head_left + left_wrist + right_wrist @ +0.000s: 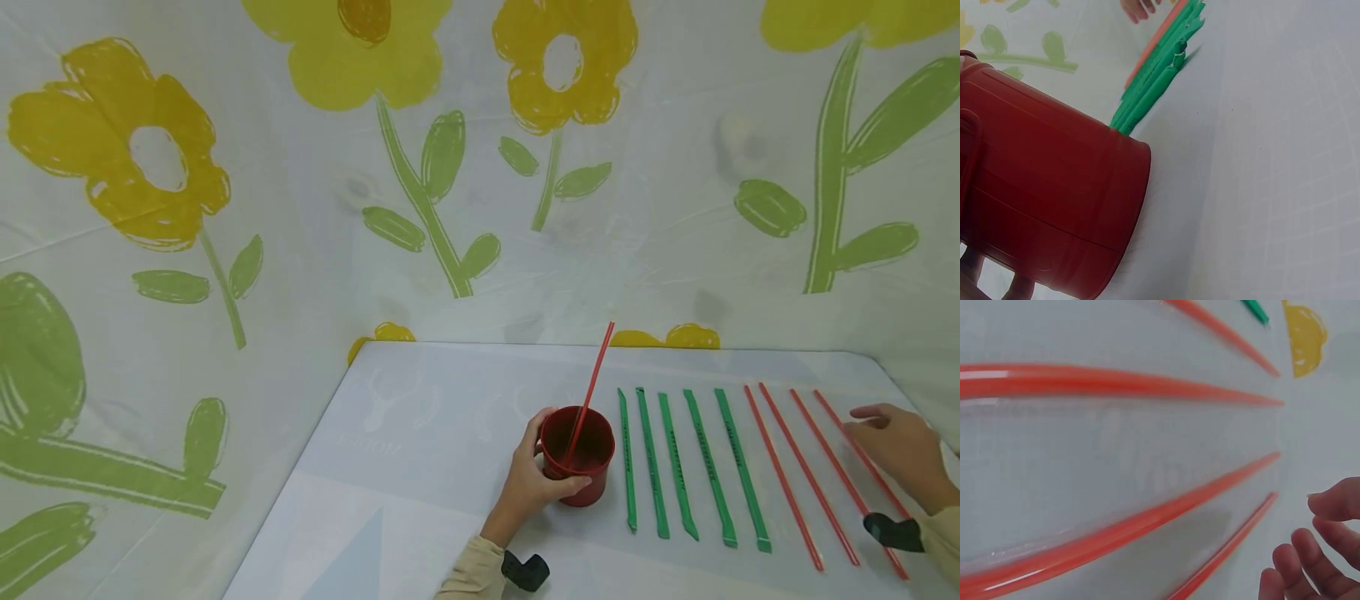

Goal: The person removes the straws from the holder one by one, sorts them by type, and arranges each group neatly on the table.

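Note:
My left hand grips a dark red mug from its left side, thumb across the front. One red straw leans up out of the mug, past its rim. The mug's side fills much of the left wrist view, with a handle loop at the left edge. Over the right end of the table, my right hand hovers by the rightmost loose red straw, holding nothing. In the right wrist view its fingers bend loosely, apart from that straw's tip.
Several slim green wrapped sticks with dark print lie in a row right of the mug. Several red straws lie beside them on the white table. A white curtain with printed yellow flowers rises behind and at left.

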The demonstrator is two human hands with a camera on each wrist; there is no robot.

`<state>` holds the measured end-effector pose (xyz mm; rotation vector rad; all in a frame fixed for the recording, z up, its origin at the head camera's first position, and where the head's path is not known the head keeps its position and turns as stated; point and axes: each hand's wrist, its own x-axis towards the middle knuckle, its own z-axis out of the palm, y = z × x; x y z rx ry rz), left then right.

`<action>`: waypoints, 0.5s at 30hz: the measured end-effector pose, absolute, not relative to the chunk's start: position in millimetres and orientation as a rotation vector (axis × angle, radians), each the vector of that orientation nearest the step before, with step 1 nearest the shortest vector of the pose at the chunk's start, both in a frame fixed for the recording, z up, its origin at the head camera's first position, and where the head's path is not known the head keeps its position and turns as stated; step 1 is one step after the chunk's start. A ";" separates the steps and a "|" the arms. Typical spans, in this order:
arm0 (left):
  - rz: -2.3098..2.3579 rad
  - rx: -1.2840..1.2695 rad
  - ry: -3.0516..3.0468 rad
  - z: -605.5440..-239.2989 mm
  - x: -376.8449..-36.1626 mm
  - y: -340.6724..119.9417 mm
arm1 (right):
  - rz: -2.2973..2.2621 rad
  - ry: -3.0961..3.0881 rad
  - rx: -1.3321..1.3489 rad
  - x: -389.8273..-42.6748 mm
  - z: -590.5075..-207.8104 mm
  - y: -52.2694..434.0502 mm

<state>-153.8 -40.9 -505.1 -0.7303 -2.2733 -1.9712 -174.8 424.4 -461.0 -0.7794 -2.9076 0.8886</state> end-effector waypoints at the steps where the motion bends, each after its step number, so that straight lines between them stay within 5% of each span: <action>1: -1.975 -0.729 -2.275 -505.1 -153.8 -41.0 | 0.885 -2.900 -0.767 -175.3 -460.1 422.7; 15: -1.964 -0.744 -2.246 -491.6 -147.7 -41.9 | 0.886 -2.825 -0.516 -178.2 -444.1 394.9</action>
